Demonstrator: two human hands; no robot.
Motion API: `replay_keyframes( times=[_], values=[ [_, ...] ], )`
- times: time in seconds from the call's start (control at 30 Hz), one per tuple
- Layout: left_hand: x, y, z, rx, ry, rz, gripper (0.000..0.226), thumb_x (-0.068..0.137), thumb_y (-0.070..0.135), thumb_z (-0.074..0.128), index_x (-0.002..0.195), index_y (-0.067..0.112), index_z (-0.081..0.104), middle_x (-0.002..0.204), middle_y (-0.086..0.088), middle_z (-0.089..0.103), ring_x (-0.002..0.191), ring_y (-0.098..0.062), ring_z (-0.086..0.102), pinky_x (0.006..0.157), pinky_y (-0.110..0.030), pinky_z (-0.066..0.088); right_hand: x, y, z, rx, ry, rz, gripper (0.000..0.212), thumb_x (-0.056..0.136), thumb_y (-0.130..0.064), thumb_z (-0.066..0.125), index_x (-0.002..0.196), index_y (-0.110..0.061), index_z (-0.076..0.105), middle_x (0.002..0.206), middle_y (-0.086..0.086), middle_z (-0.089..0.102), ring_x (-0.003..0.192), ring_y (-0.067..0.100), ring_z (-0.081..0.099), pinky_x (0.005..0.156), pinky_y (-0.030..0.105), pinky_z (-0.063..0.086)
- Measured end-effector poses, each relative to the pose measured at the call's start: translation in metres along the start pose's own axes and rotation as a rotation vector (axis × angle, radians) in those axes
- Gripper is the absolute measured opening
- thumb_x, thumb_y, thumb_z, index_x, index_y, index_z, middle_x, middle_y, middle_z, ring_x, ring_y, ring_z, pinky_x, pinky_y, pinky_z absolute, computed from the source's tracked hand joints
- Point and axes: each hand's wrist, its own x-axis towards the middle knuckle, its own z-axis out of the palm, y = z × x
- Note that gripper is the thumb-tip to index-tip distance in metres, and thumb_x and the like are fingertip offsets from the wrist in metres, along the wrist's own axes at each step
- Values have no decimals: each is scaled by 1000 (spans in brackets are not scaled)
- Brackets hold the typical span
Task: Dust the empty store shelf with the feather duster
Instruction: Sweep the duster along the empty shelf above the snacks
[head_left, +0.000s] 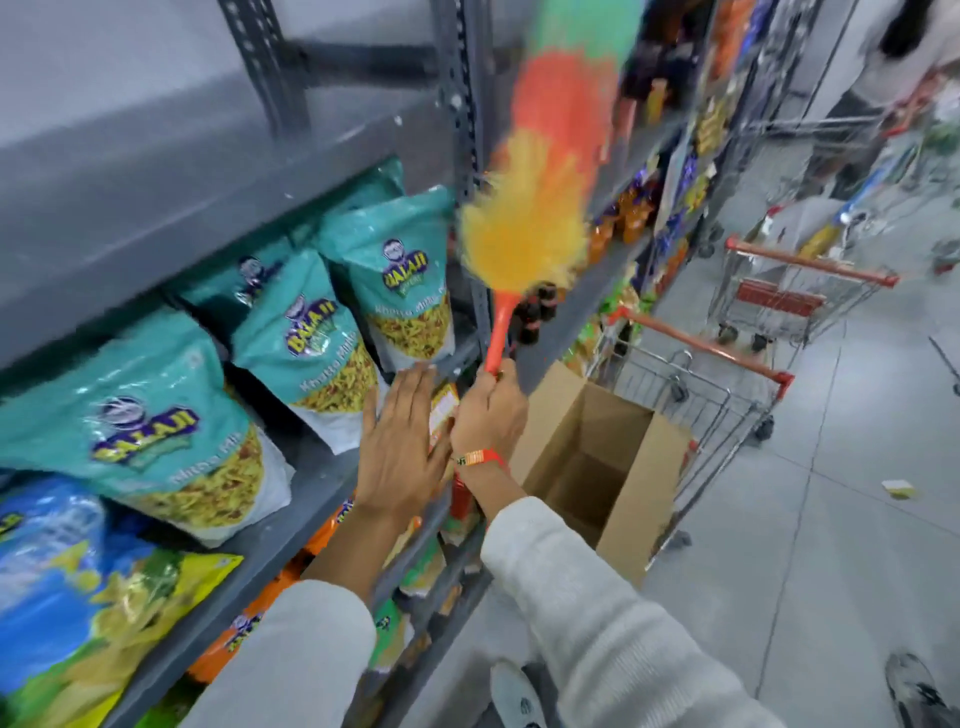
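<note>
Nearest the camera, 2 pale sleeves reach forward from the bottom edge. The left hand (400, 441) is spread flat, fingers extended and together, holding nothing; it lies against the front edge of the stocked shelf (311, 499), just beside the teal snack bags (306, 338). The right hand (485, 410) is closed in a fist around the bottom end of the orange handle (500, 332) of the feather duster (540, 182). An orange wristband (480, 458) sits on the right wrist. The 2 hands are just beside each other.

The duster points up and slightly right from the fist. Its head is banded yellow at the bottom, orange in the middle and green at the top, and is blurred. It stands in front of the grey upright post (467, 130) at the right end of the empty shelf (171, 130), which runs above the snack bags; whether the feathers touch the shelf cannot be told.

To the right of the hands, an open cardboard box (623, 467) stands in a shopping cart (727, 395) with a red handle. Farther back, a second cart (800, 291) stands in the aisle. Bottles (628, 213) line the far shelves.
</note>
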Motion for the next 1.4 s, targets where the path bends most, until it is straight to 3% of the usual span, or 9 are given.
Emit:
replay_keyframes(
  times=[0.1,0.27,0.4,0.57,0.63,0.73,0.8,1.1,1.4],
  values=[
    [3,-5,-26,25,26,45,63,94,43,31,139,1,41,143,-19,43,134,-27,29,112,-47,10,2,-6,16,-65,-90,-271,55,84,-29,28,102,8,65,51,19,50,47,36,52,45,36,31],
    [-10,-18,-75,103,176,-44,59,94,42,34,139,4,42,144,-14,44,137,-26,29,116,-46,5,-9,-49,32,-190,-217,-855,40,76,-15,35,77,10,66,44,21,55,33,33,52,40,36,32],
    [-55,-39,-127,180,349,-198,51,93,36,37,133,8,50,140,-9,50,136,-23,33,116,-48,10,-35,-99,60,-385,-282,-1226,35,69,-17,38,70,-1,70,40,12,58,31,29,55,31,29,30],
    [-118,-80,-206,377,533,-314,43,89,32,44,128,13,46,131,-10,56,130,-27,40,113,-49,17,-93,-171,114,-357,-438,-1528,22,68,-20,38,78,-11,56,38,11,57,30,31,54,27,20,33],
    [-139,-94,-235,450,608,-374,43,88,31,46,128,13,46,132,-10,55,130,-27,39,113,-48,17,-123,-199,136,-392,-519,-1579,31,70,-21,36,75,-7,63,42,17,58,35,36,57,31,27,41],
    [-169,-103,-274,548,664,-483,42,88,28,46,127,13,46,131,-10,55,129,-27,38,112,-51,19,-164,-235,167,-424,-642,-1643,39,82,-22,33,100,-7,64,82,26,68,79,44,65,63,43,50],
    [-190,-107,-296,598,682,-573,40,89,28,45,127,13,47,129,-10,56,127,-27,41,111,-52,20,-189,-251,185,-424,-734,-1659,34,87,-22,36,106,-9,61,95,26,67,92,43,62,74,44,48],
    [-264,-132,-341,668,623,-817,40,94,33,40,121,8,56,125,-6,58,120,-26,49,110,-50,23,-247,-261,218,-451,-822,-1699,27,88,-10,44,104,-3,64,98,24,66,88,42,62,67,38,45],
    [-254,-161,-333,707,652,-799,42,97,38,36,111,5,57,106,-10,61,106,-27,50,109,-47,24,-224,-269,226,-607,-953,-1592,25,84,-14,43,90,-10,68,59,4,47,60,27,52,56,29,41]
  ],
)
